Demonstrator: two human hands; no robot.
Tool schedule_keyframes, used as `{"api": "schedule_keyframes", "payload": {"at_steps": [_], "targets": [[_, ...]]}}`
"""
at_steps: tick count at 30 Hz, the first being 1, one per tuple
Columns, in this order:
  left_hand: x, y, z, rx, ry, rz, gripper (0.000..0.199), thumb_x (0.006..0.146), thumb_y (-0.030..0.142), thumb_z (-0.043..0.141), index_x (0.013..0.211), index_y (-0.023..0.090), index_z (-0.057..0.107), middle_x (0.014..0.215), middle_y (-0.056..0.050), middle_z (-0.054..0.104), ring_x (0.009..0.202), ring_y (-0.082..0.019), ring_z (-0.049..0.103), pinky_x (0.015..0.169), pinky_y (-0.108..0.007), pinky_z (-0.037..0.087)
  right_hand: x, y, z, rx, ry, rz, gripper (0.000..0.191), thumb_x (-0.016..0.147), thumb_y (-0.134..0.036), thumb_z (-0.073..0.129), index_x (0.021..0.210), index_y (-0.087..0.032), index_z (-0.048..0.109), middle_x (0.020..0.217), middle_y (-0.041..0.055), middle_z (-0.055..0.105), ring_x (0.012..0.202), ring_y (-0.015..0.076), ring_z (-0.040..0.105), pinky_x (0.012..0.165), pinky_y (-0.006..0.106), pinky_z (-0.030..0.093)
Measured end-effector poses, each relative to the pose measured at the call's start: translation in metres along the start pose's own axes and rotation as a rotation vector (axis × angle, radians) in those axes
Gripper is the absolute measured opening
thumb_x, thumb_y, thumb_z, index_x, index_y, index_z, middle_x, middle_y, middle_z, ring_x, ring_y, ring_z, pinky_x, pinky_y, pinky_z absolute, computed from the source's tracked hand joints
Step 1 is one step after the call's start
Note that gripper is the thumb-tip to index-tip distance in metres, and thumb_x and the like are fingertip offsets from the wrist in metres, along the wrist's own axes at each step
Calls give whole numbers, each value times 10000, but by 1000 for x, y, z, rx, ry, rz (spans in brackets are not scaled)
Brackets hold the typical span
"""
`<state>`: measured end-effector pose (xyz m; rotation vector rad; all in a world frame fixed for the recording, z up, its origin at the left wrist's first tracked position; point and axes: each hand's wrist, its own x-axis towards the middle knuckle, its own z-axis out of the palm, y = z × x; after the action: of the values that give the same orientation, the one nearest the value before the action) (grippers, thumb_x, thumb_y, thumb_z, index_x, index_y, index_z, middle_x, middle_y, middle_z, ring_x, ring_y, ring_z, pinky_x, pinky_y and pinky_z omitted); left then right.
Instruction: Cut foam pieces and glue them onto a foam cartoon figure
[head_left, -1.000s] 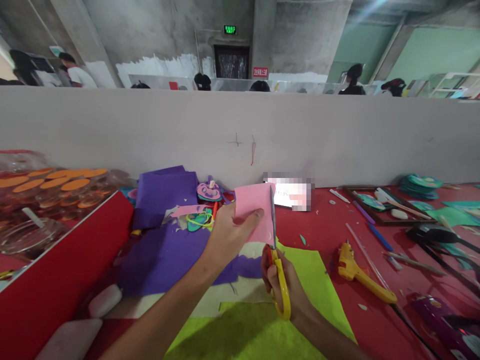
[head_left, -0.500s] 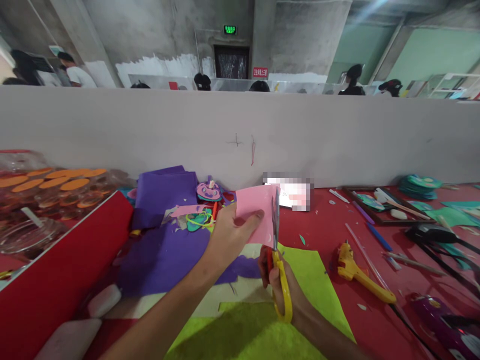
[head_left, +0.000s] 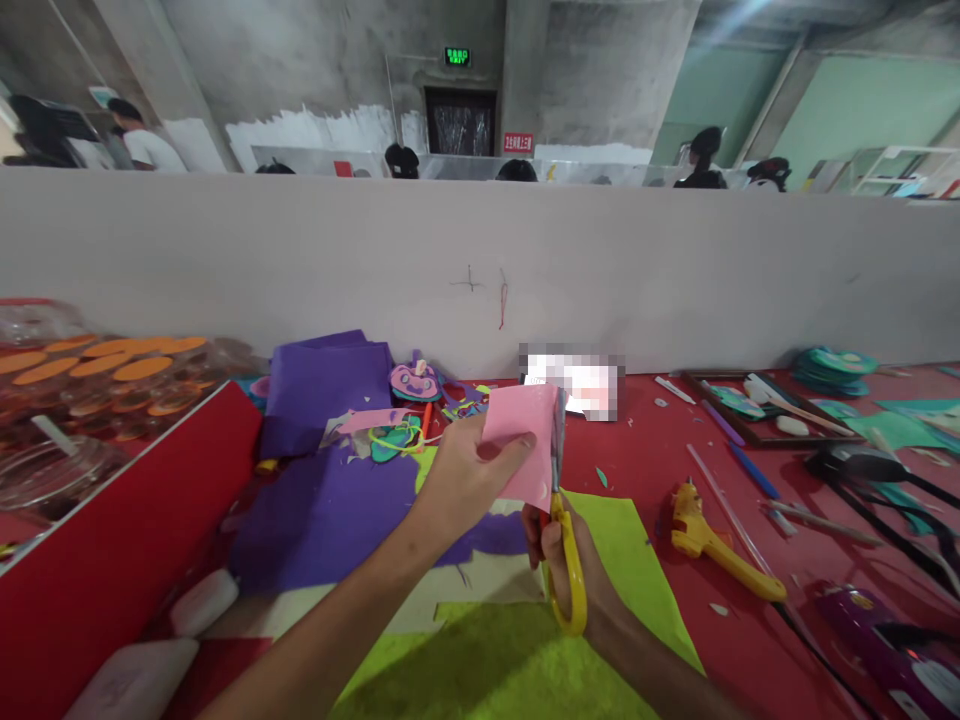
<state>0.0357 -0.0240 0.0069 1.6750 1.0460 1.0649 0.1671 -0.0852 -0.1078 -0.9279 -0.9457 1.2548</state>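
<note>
My left hand pinches a pink sheet between thumb and fingers, holding it up over the table. My right hand is closed around the yellow handles of the scissors. Their blades point upward along the right edge of the pink sheet. Under my hands lie a yellow-green felt sheet and a purple sheet. A pink and teal felt piece sits behind my left hand, near green and pink scraps.
A yellow glue gun, a brown tray and a purple device are on the right. At left stand a red panel and jars with orange lids. A pale partition rises behind.
The pink sheet has tilted and shifted slightly right and down with my left hand. The scissors blades appear more upright and closer together along its edge.
</note>
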Motion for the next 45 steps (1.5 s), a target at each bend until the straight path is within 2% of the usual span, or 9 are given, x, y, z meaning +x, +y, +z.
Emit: {"api": "schedule_keyframes", "payload": {"at_steps": [5, 11, 22, 27, 32, 37, 42, 43, 45], "targets": [[-1, 0, 6, -30, -38, -22, 227, 865, 345, 647, 744, 159, 595, 685, 11, 588, 625, -117, 497, 582, -231, 398, 2, 11, -7, -105, -7, -103, 656, 810, -854, 621, 731, -223, 459, 615, -66, 373, 487, 73, 297, 427, 207, 315], [-1, -1, 9, -42, -24, -37, 241, 853, 353, 651, 721, 161, 591, 661, 17, 575, 611, -113, 484, 576, -231, 395, 1, 20, -15, -166, -34, -115, 592, 892, -805, 568, 828, -221, 500, 623, -88, 326, 469, 69, 287, 414, 203, 271], [0, -9, 11, -133, 21, -99, 253, 810, 366, 692, 701, 160, 594, 642, 23, 545, 592, -109, 471, 553, -235, 374, -1, 12, -10, -105, -34, -34, 641, 811, -840, 641, 766, -240, 420, 553, -119, 291, 365, 43, 281, 328, 176, 271], [2, -9, 7, -248, 145, -206, 255, 761, 376, 762, 773, 149, 645, 716, -3, 616, 633, -123, 537, 563, -235, 420, -3, 15, -10, -133, -40, -19, 637, 803, -834, 655, 749, -239, 435, 512, -117, 323, 334, 51, 327, 309, 170, 272], [28, -24, -25, -390, 417, -153, 315, 680, 343, 829, 876, 144, 682, 829, -29, 690, 731, -136, 619, 634, -227, 485, -15, 8, -4, -162, -207, 18, 644, 803, -844, 636, 730, -240, 424, 530, -110, 342, 362, 48, 303, 345, 186, 281], [63, -81, -81, -171, 579, -219, 252, 679, 314, 750, 825, 151, 623, 768, -30, 626, 630, -141, 571, 571, -261, 450, -26, -9, 9, -292, -395, 110, 602, 746, -732, 766, 698, -228, 441, 555, -89, 364, 463, 61, 300, 407, 195, 276], [69, -128, -121, 65, 865, -140, 609, 637, 131, 699, 1226, 197, 559, 1233, -106, 591, 1156, -256, 594, 992, -394, 500, -27, -12, 12, -393, -462, 153, 599, 688, -647, 830, 675, -233, 396, 583, -89, 350, 513, 64, 271, 433, 197, 267], [69, -133, -122, 243, 875, -63, 581, 675, 151, 676, 1242, 181, 557, 1260, -124, 586, 1182, -272, 583, 1038, -427, 482, -27, -11, 12, -395, -460, 144, 586, 705, -652, 815, 683, -233, 405, 587, -88, 361, 509, 63, 271, 438, 200, 273], [67, -138, -114, 517, 654, 88, 389, 797, 188, 568, 1184, 159, 591, 1193, -132, 631, 1122, -282, 612, 1051, -480, 471, -26, -10, 10, -380, -448, 120, 579, 716, -668, 796, 686, -231, 419, 585, -88, 370, 497, 63, 283, 443, 208, 282]]}}
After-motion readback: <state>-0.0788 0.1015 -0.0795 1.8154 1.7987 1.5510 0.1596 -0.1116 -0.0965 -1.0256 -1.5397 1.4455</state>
